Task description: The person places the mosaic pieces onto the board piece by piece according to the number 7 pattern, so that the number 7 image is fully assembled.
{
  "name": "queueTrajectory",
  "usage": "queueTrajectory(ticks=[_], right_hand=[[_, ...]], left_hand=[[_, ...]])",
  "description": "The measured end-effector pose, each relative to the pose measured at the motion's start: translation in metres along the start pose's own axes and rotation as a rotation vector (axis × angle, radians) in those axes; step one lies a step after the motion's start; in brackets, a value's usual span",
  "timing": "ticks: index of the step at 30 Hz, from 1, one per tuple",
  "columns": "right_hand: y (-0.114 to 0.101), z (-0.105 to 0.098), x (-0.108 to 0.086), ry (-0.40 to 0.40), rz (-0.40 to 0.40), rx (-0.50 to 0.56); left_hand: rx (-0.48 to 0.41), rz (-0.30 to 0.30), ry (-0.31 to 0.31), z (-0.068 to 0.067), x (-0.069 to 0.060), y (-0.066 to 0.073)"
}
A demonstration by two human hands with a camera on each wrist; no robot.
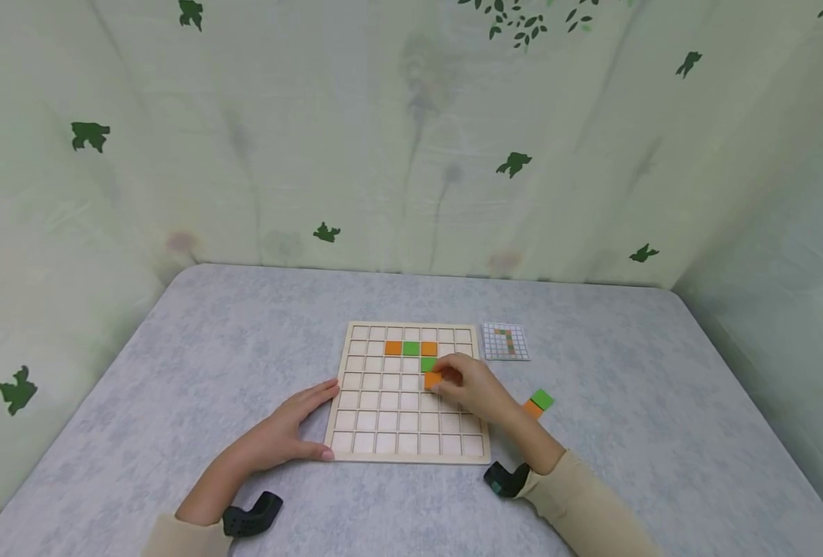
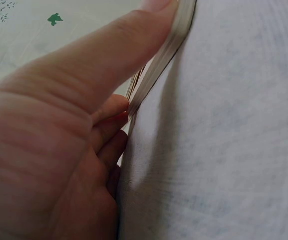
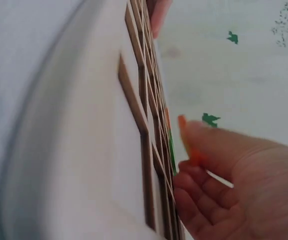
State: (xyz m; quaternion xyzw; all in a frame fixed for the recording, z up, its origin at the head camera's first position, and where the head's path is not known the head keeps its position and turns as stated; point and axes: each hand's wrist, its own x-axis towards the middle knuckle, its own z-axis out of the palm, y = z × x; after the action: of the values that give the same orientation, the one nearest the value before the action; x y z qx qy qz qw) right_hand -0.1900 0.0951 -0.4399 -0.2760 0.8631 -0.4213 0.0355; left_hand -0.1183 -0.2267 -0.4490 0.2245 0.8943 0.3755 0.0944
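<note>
A wooden grid board lies on the table. Two orange tiles with a green tile between them form a row near its top, and another green tile sits under the right one. My right hand pinches an orange tile just below that; in the right wrist view the pinched tile stands tilted above the grid. My left hand rests at the board's left edge, fingers and thumb extended against it; the left wrist view shows the thumb along the board's side.
Right of the board's upper corner lies a small pattern card. A loose green tile and an orange tile lie together beside my right forearm. Behind the table hangs a pale curtain with green leaf shapes.
</note>
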Motion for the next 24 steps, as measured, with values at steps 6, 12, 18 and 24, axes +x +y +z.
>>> queueTrajectory(ticks=[6,12,18,24], right_hand=[[0.004,0.007,0.001,0.012,-0.009,-0.046],[0.003,0.008,0.003,-0.007,-0.016,-0.088],[-0.003,-0.002,0.000,-0.024,0.041,-0.003],[-0.012,-0.029,-0.012,-0.004,0.031,0.053]], left_hand=[[-0.007,0.001,0.006,0.000,0.000,0.000],[-0.013,0.002,0.007,0.000,0.000,0.001],[-0.009,0.002,0.008,0.000,0.000,0.001],[-0.012,0.004,0.008,0.000,-0.001,0.001]])
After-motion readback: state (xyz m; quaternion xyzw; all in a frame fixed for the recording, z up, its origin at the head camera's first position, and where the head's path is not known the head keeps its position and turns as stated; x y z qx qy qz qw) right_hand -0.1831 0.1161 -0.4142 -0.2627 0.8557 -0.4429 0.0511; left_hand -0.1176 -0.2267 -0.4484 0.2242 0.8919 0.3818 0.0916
